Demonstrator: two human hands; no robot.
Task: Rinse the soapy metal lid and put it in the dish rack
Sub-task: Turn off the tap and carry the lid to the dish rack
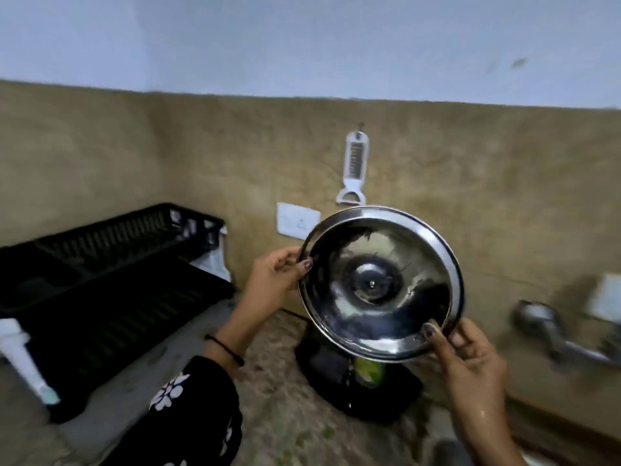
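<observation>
Both hands pinch the metal lid point(379, 292) by its rim, the left hand point(274, 280) at its left edge, the right hand point(470, 358) at its lower right, holding it tilted, probably to drain. The dish rack point(111, 280) stands empty well left of the lid, the tap point(551, 331) to its right.

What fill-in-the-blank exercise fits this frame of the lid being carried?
1. The metal lid is held by ____ hands.
2. The black dish rack lies to the lid's ____.
3. The white peeler hangs on the wall ____ the lid.
4. The left hand wears a black ____ at the wrist.

Missing words: both; left; above; band
</observation>
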